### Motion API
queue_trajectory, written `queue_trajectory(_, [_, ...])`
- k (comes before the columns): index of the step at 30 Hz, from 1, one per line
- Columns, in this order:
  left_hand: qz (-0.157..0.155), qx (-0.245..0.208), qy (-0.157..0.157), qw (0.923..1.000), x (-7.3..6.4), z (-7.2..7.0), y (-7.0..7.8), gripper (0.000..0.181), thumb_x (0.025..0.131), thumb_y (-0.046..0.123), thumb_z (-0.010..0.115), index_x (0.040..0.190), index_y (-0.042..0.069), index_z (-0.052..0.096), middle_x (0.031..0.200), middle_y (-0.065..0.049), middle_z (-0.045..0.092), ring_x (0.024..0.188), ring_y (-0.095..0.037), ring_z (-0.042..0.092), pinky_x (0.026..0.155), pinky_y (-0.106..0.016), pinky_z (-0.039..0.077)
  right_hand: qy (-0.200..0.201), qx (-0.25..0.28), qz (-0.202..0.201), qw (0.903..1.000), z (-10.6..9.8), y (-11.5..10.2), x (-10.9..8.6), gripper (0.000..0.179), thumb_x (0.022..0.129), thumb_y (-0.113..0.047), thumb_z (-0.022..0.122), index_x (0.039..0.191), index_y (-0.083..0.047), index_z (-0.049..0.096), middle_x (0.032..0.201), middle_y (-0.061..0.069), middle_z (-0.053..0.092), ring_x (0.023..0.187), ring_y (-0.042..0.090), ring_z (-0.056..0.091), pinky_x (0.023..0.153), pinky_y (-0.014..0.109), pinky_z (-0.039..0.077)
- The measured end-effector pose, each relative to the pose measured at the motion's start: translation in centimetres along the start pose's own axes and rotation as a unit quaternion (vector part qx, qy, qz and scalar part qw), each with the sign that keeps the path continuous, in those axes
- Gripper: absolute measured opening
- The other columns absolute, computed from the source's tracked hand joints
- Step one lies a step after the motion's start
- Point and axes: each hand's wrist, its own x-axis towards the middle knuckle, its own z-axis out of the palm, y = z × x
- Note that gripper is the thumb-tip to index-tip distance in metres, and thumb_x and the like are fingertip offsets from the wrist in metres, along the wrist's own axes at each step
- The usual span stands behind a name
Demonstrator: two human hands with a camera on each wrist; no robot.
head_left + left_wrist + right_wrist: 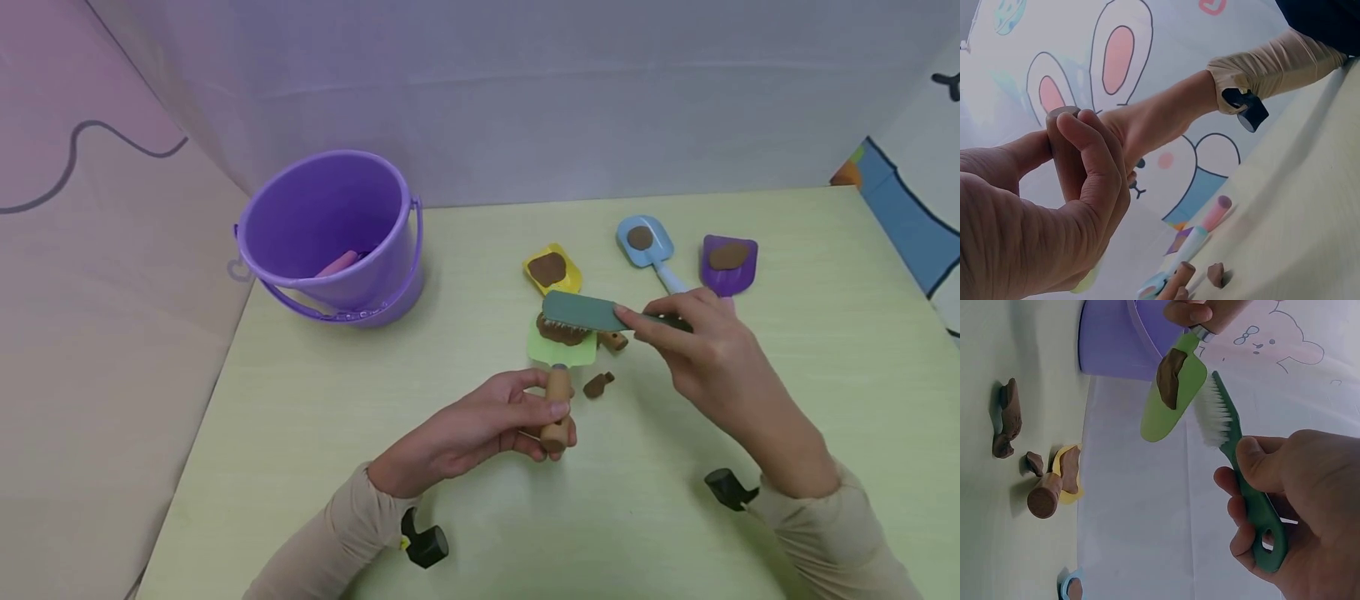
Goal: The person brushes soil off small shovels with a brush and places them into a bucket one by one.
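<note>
Head view, mid-frame: the left hand grips the green shovel, the right hand the brush; a hard sweep could tip the shovel, spilling its brown lump.

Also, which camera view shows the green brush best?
The right wrist view: the green brush appears side-on, bristles and handle visible. The head view shows mainly its back, the right hand partly covering the handle; the left wrist view shows none.
</note>
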Motion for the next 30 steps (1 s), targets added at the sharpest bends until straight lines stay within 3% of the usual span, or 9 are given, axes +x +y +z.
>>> queue_trajectory(8, [0.003,0.019,0.004,0.9998,0.0,0.14,0.03,0.03,0.104,0.017,0.059,0.13,0.009,0.048,0.091,0.003,0.074,0.084,-0.014,0.067,0.072,-0.023,0.055,-0.028,0.011,-0.031,0.9991,-0.02,-0.29,0.04,0.062,0.069,0.025,0.079,0.119,-0.012,0.079,0.099,0.008,0.07,0.087,0.023,0.061,0.073,0.023,0.045])
queue_trajectory(17, [0.009,0.031,0.016,0.9993,0.1,0.24,-0.08,0.034,0.104,0.014,0.059,0.134,0.007,0.047,0.089,0.002,0.075,0.082,-0.015,0.069,0.072,-0.025,0.056,-0.042,0.005,-0.017,0.999,-0.07,-0.02,-0.08,0.062,0.072,0.027,0.074,0.12,-0.011,0.079,0.099,0.011,0.068,0.088,0.025,0.06,0.074,0.026,0.043])
queue_trajectory(25, [0.009,0.028,0.01,0.9995,-0.15,0.25,0.14,0.034,0.104,0.016,0.059,0.135,0.007,0.047,0.091,0.003,0.075,0.085,-0.013,0.067,0.072,-0.023,0.056,-0.041,-0.005,-0.001,0.9991,0.08,-0.01,-0.1,0.064,0.071,0.027,0.075,0.121,-0.013,0.079,0.1,0.011,0.068,0.089,0.026,0.058,0.076,0.022,0.037])
queue_trajectory(30, [0.005,0.029,0.007,0.9995,-0.21,0.22,0.16,0.034,0.104,0.017,0.059,0.135,0.007,0.047,0.091,0.004,0.074,0.086,-0.013,0.065,0.073,-0.023,0.056,-0.036,-0.014,0.001,0.9993,0.23,-0.07,-0.18,0.064,0.071,0.028,0.074,0.12,-0.012,0.079,0.1,0.012,0.068,0.092,0.027,0.06,0.074,0.027,0.042])
